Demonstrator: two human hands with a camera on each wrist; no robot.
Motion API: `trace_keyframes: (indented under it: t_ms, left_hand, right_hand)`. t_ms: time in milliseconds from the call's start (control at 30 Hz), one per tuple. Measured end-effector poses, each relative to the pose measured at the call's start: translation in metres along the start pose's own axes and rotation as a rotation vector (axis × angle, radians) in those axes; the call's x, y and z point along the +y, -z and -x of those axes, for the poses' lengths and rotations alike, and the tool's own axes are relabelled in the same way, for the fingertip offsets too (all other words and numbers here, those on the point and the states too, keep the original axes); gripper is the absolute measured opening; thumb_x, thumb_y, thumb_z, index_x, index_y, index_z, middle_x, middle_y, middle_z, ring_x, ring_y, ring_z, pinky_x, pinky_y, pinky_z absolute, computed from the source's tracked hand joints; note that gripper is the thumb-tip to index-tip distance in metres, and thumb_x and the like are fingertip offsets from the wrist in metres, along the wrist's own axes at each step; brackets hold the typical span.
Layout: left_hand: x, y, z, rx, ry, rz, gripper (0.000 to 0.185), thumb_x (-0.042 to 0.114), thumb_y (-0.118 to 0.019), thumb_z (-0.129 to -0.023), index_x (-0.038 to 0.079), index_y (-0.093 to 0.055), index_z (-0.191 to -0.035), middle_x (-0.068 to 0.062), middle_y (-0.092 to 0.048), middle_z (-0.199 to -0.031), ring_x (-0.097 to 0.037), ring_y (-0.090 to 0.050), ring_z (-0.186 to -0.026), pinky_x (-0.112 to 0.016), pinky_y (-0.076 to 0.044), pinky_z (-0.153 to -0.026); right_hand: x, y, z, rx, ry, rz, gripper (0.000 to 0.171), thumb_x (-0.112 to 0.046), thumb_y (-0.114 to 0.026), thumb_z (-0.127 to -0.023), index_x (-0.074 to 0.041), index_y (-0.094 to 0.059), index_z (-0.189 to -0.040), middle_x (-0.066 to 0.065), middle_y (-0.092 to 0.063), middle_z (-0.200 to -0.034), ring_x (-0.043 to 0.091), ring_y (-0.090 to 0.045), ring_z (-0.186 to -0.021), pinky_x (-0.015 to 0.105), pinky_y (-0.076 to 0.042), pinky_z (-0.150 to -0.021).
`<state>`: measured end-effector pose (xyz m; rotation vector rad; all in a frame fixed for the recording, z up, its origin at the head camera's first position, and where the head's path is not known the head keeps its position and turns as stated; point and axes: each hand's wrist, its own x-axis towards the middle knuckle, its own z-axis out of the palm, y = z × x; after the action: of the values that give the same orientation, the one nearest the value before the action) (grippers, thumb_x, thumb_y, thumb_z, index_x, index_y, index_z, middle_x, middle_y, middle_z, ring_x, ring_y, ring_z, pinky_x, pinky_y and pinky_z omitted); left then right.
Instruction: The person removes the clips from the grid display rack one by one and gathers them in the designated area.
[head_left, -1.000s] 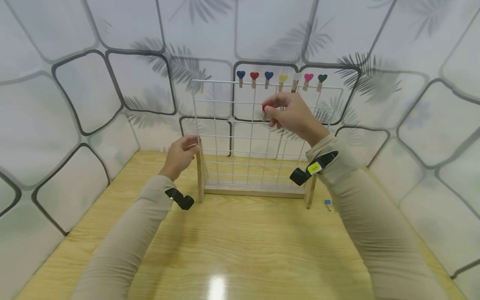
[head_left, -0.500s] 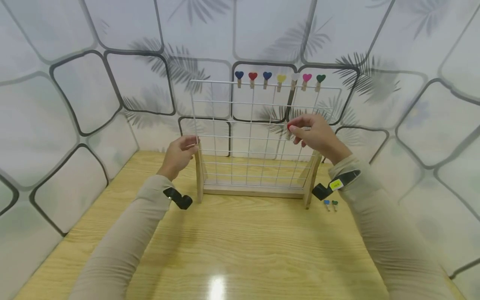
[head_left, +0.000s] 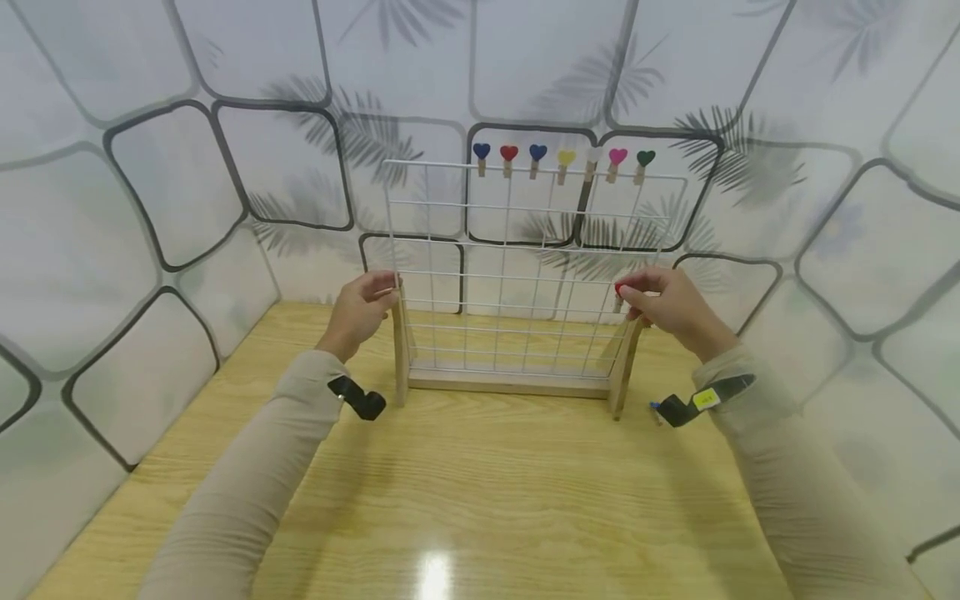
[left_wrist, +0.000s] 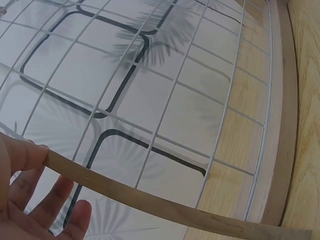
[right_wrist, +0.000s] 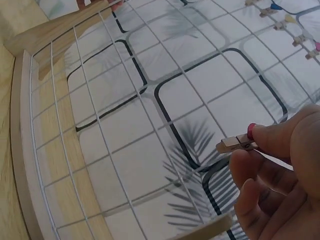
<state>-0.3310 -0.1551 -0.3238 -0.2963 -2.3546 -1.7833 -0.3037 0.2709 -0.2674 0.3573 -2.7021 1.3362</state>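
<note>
The white rectangular metal-wire grid (head_left: 537,278) is looking smooth and coated, while its pale brown wooden stand (head_left: 510,385) is showing a matt, bare grain. The small red heart-topped clothespin (right_wrist: 236,144) is baring plain, light wood. The yellow wood-grained bench (head_left: 487,467) is reflecting light glossily; the beige long sleeves (head_left: 240,475) are creasing as matt cloth.

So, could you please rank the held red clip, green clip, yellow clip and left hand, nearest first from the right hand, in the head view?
1. Held red clip: pinched by the right hand.
2. Green clip: above, rightmost along the rack's top.
3. Yellow clip: also on top, farther left.
4. Left hand: at the rack's left side.
</note>
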Motion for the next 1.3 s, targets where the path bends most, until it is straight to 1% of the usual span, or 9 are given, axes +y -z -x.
trace_keyframes:
  t_ms: [100,267,367,533,700,800,933,1200,1300]
  left_hand:
    - [0.000,0.000,0.000,0.003,0.010,-0.003,0.035,0.011,-0.054,-0.092,0.005,-0.050,-0.126,-0.012,-0.051,-0.128,-0.024,-0.047,-0.117,-0.039,-0.044,-0.083]
    - [0.000,0.000,0.000,-0.002,0.007,0.002,0.035,0.011,-0.054,-0.092,0.004,-0.049,-0.127,-0.013,-0.050,-0.128,-0.025,-0.047,-0.117,-0.041,-0.043,-0.085]
    - [-0.001,0.000,0.001,-0.005,0.008,0.000,0.036,0.011,-0.053,-0.092,0.002,-0.048,-0.127,-0.014,-0.050,-0.129,-0.026,-0.047,-0.118,-0.041,-0.043,-0.085]
    - [-0.003,0.000,0.001,-0.001,0.006,-0.010,0.035,0.011,-0.054,-0.092,0.003,-0.049,-0.126,-0.013,-0.051,-0.127,-0.025,-0.047,-0.117,-0.039,-0.044,-0.083]
    - [-0.002,-0.001,0.000,0.008,-0.003,0.004,0.035,0.010,-0.054,-0.092,0.004,-0.050,-0.126,-0.013,-0.051,-0.127,-0.026,-0.048,-0.117,-0.043,-0.044,-0.085]
    - [0.000,-0.002,0.000,0.006,-0.012,0.009,0.035,0.010,-0.054,-0.092,0.003,-0.049,-0.126,-0.014,-0.051,-0.128,-0.026,-0.047,-0.117,-0.046,-0.043,-0.086]
    - [0.000,-0.001,0.001,0.006,-0.012,0.001,0.036,0.010,-0.054,-0.092,0.003,-0.049,-0.127,-0.013,-0.051,-0.128,-0.026,-0.048,-0.117,-0.043,-0.044,-0.084]
    - [0.000,0.000,0.001,-0.001,-0.012,-0.003,0.035,0.010,-0.053,-0.092,0.003,-0.049,-0.127,-0.014,-0.052,-0.127,-0.026,-0.048,-0.117,-0.033,-0.044,-0.078]
    - [-0.001,-0.002,0.000,0.005,-0.010,0.003,0.034,0.010,-0.054,-0.092,0.003,-0.050,-0.125,-0.014,-0.052,-0.126,-0.026,-0.048,-0.116,-0.033,-0.045,-0.077]
  right_hand:
    - [0.015,0.006,0.006,-0.018,-0.012,0.000,0.034,-0.028,-0.056,-0.091,0.001,-0.060,-0.108,0.014,-0.062,-0.091,0.022,-0.059,-0.071,0.034,-0.050,-0.058]
    - [0.038,0.018,0.018,-0.034,-0.019,0.030,0.039,-0.030,-0.053,-0.092,0.003,-0.056,-0.113,0.015,-0.061,-0.096,0.016,-0.061,-0.072,0.032,-0.049,-0.059]
    - [0.052,0.023,0.026,-0.030,-0.045,0.022,0.039,-0.030,-0.054,-0.092,0.003,-0.054,-0.113,0.010,-0.062,-0.094,0.013,-0.061,-0.071,0.032,-0.049,-0.059]
    - [0.077,0.031,0.034,-0.042,-0.102,-0.023,0.040,-0.032,-0.055,-0.091,0.003,-0.053,-0.110,0.002,-0.063,-0.089,0.015,-0.061,-0.073,0.032,-0.050,-0.059]
    - [0.103,0.035,0.042,-0.076,-0.155,-0.041,0.041,-0.031,-0.055,-0.091,0.004,-0.052,-0.111,0.008,-0.062,-0.091,0.015,-0.061,-0.074,0.033,-0.050,-0.061]
    - [0.119,0.035,0.048,-0.090,-0.176,-0.028,0.043,-0.031,-0.054,-0.092,0.007,-0.052,-0.112,0.015,-0.061,-0.097,0.014,-0.061,-0.074,0.033,-0.050,-0.061]
    - [0.137,0.033,0.056,-0.112,-0.214,0.013,0.048,-0.034,-0.052,-0.092,0.007,-0.051,-0.116,0.022,-0.059,-0.104,0.017,-0.061,-0.078,0.033,-0.049,-0.061]
    - [0.170,0.028,0.070,-0.149,-0.271,0.039,0.052,-0.034,-0.050,-0.094,0.011,-0.047,-0.119,0.023,-0.057,-0.105,0.019,-0.060,-0.081,0.038,-0.049,-0.066]
    - [0.182,0.025,0.074,-0.144,-0.321,0.043,0.053,-0.036,-0.052,-0.092,0.009,-0.049,-0.120,0.021,-0.058,-0.106,0.017,-0.060,-0.081,0.038,-0.049,-0.066]
